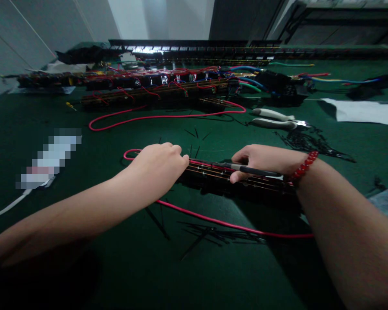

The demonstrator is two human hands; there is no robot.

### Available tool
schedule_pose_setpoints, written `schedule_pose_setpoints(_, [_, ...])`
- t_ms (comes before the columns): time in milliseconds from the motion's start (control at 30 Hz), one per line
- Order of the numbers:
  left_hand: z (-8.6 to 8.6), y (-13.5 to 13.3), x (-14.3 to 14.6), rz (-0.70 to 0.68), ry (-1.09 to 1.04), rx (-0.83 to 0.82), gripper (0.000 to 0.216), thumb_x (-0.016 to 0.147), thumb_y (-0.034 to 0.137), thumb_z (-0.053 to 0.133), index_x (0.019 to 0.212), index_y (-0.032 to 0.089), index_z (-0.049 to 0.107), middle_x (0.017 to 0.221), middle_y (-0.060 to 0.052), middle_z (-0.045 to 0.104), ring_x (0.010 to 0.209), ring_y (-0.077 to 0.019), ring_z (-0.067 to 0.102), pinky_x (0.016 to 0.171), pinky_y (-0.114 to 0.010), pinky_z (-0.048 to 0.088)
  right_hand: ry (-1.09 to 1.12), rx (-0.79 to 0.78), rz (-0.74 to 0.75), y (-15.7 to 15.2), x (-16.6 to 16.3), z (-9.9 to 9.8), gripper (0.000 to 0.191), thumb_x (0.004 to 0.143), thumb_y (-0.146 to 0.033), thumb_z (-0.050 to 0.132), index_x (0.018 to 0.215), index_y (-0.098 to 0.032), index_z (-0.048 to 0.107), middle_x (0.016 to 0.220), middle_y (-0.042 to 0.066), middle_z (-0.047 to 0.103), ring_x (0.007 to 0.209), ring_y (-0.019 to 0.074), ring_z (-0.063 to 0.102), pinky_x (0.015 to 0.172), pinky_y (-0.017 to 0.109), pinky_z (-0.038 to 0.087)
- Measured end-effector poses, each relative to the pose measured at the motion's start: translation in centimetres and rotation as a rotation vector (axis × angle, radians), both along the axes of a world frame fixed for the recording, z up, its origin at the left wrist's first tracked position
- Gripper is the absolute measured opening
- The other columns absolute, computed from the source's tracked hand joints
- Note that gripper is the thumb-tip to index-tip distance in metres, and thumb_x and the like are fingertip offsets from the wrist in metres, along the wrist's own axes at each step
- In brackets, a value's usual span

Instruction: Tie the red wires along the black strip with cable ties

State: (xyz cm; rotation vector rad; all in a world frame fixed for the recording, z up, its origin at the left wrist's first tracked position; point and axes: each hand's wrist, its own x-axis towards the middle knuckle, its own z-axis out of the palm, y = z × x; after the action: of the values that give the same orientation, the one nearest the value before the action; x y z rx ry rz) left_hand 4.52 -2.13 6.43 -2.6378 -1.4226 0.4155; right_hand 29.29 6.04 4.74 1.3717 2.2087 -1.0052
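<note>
A long black bar-shaped assembly with copper-coloured rods [210, 173] lies across the table in front of me. My left hand [164, 167] is closed over its left end, knuckles up; what its fingers grip is hidden. A thick red wire [207, 215] loops out beside this hand and runs along the near side of the assembly. In my right hand [254, 158] is a slim dark tool with a grey section [239, 167], lying along the assembly with its thin end toward my left fingers. The right thumb is at the rods. Several black cable ties [210, 234] are scattered on the near side.
Grey-handled cutting pliers [274, 118] lie behind my right hand, beside black scraps [310, 140]. Farther back are wired assemblies [155, 82] and another red wire [168, 116]. A pixelated object with a white cable [11, 200] is left; white paper [362, 111] is right.
</note>
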Motion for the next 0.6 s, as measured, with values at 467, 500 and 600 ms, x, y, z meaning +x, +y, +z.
schedule_pose_setpoints(467, [0.14, 0.47, -0.1, 0.046, 0.02, -0.05, 0.034, 0.092, 0.027, 0.055, 0.125, 0.025, 0.065, 0.1, -0.007, 0.067, 0.093, -0.0218, 0.065, 0.07, -0.027, 0.046, 0.007, 0.034, 0.036, 0.03, 0.21, -0.46, 0.051, 0.061, -0.071, 0.068, 0.066, -0.021, 0.064, 0.062, 0.0, 0.06, 0.059, 0.0174, 0.052, 0.052, 0.03, 0.03])
schedule_pose_setpoints(500, [0.17, 0.47, -0.1, 0.048, 0.02, -0.053, 0.033, 0.092, 0.027, 0.055, 0.124, 0.025, 0.065, 0.1, -0.007, 0.067, 0.093, -0.0222, 0.065, 0.07, -0.027, 0.046, 0.01, 0.036, 0.038, 0.06, 0.23, -0.49, 0.051, 0.061, -0.071, 0.068, 0.066, -0.021, 0.064, 0.062, 0.0, 0.06, 0.059, 0.0172, 0.052, 0.052, 0.029, 0.03])
schedule_pose_setpoints(600, [0.22, 0.52, -0.1, 0.043, 0.014, -0.055, 0.032, 0.092, 0.027, 0.055, 0.122, 0.025, 0.066, 0.1, -0.007, 0.067, 0.093, -0.0233, 0.065, 0.069, -0.028, 0.047, 0.02, 0.036, 0.043, 0.12, 0.25, -0.56, 0.05, 0.061, -0.07, 0.069, 0.063, -0.021, 0.062, 0.06, -0.001, 0.058, 0.058, 0.0165, 0.051, 0.051, 0.029, 0.029])
